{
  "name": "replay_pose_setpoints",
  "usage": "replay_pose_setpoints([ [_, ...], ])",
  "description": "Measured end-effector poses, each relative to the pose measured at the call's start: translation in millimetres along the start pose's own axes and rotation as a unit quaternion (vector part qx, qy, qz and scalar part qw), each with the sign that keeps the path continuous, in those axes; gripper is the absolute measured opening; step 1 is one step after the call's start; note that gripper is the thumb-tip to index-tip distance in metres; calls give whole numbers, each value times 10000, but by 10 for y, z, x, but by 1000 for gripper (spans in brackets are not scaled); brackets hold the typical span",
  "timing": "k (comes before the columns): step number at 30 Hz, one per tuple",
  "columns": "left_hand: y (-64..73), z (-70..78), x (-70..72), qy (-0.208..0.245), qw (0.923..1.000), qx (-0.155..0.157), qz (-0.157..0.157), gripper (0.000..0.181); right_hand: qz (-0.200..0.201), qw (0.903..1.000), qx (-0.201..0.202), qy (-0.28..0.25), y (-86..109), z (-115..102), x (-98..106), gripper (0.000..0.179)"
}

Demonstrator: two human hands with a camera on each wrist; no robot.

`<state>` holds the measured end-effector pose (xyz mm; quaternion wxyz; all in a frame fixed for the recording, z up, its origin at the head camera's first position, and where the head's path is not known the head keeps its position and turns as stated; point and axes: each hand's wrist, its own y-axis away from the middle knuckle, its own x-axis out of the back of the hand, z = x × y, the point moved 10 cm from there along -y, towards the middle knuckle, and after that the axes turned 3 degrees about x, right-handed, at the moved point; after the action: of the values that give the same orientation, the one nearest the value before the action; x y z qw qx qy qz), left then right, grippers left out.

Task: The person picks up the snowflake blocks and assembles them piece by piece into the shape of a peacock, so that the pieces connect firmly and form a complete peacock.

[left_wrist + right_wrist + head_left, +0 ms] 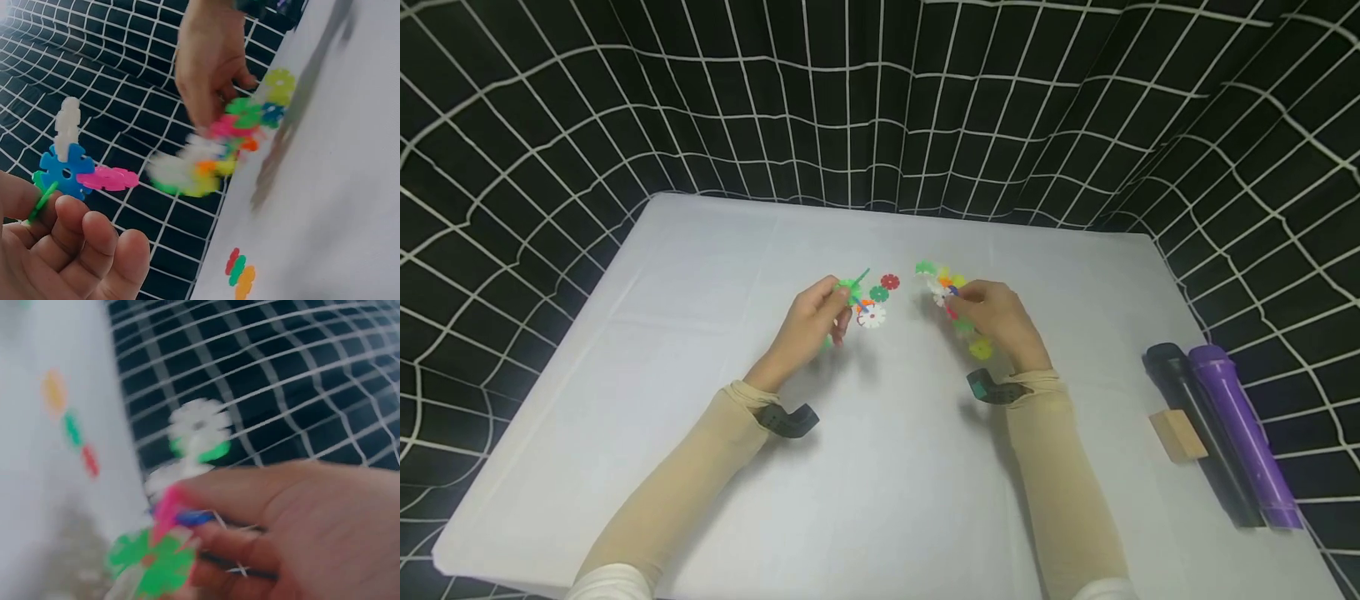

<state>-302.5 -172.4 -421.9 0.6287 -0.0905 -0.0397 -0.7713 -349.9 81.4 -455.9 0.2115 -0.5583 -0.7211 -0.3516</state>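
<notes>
My left hand (808, 325) pinches a green snowflake disc (847, 293) between thumb and forefinger. Joined to it in the left wrist view are a blue disc (56, 165), a white disc (67, 122) and a pink disc (112, 179). To the right, my right hand (1000, 315) grips a longer chain of interlocked snowflake discs (981, 347) in several colours, raised above the table. Its green disc (169, 565) and white disc (209, 419) stick out past the fingers, blurred. A gap separates the two pieces.
Beyond the left hand, a red disc (890, 282) and a dark green disc (879, 293) lie on the white table (737, 517), beside an orange one. At the right edge are a black tube (1198, 433), a purple tube (1243, 433) and a wooden block (1178, 435).
</notes>
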Motion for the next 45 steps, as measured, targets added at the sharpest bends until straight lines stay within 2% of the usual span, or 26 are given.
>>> replay_pose_setpoints([
  [2, 4, 21, 8, 72, 10000, 9, -6, 28, 92, 9945, 278, -1003, 28, -98, 39, 46],
  [4, 9, 43, 11, 120, 9999, 12, -34, 28, 122, 9786, 603, -1962, 65, -208, 57, 44],
  [6, 14, 55, 9, 153, 9999, 36, -66, 28, 26, 9528, 913, -2895, 102, -315, 46, 40],
  [8, 20, 65, -3, 214, 9997, 57, -129, 28, -159, 9211, 1131, -3722, 134, -409, 6, 33],
  [11, 33, 88, -35, 328, 9991, 77, -246, 27, -503, 8743, 1475, -4597, 171, -559, -70, 22],
  [13, 45, 113, -62, 428, 9985, 75, -341, 26, -682, 8520, 1616, -4932, 193, -635, -122, 22],
  [15, 59, 143, -85, 486, 9979, 73, -413, 26, -828, 8385, 1756, -5091, 217, -693, -165, 29],
  [17, 70, 169, -105, 546, 9974, 73, -470, 26, -917, 8338, 1890, -5106, 243, -736, -199, 38],
  [19, 77, 185, -122, 618, 9967, 112, -518, 26, -956, 8358, 2047, -5004, 271, -777, -224, 43],
  [22, 82, 189, -147, 746, 9952, 233, -595, 26, -974, 8425, 2241, -4801, 307, -821, -257, 40],
  [28, 84, 169, -167, 852, 9929, 494, -664, 27, -1005, 8398, 2360, -4785, 335, -863, -301, 34],
  [30, 87, 166, -166, 822, 9930, 534, -664, 27, -982, 8440, 2328, -4732, 337, -864, -305, 33],
  [35, 102, 149, -163, 753, 9930, 601, -687, 27, -953, 8645, 2285, -4375, 344, -879, -321, 33],
  [37, 102, 138, -160, 731, 9931, 604, -684, 27, -945, 8691, 2293, -4279, 344, -884, -327, 33],
  [41, 100, 118, -147, 667, 9938, 627, -633, 27, -943, 8710, 2312, -4230, 333, -882, -333, 33],
  [45, 110, 113, -139, 670, 9936, 666, -618, 28, -1001, 8671, 2351, -4275, 331, -893, -340, 34],
])
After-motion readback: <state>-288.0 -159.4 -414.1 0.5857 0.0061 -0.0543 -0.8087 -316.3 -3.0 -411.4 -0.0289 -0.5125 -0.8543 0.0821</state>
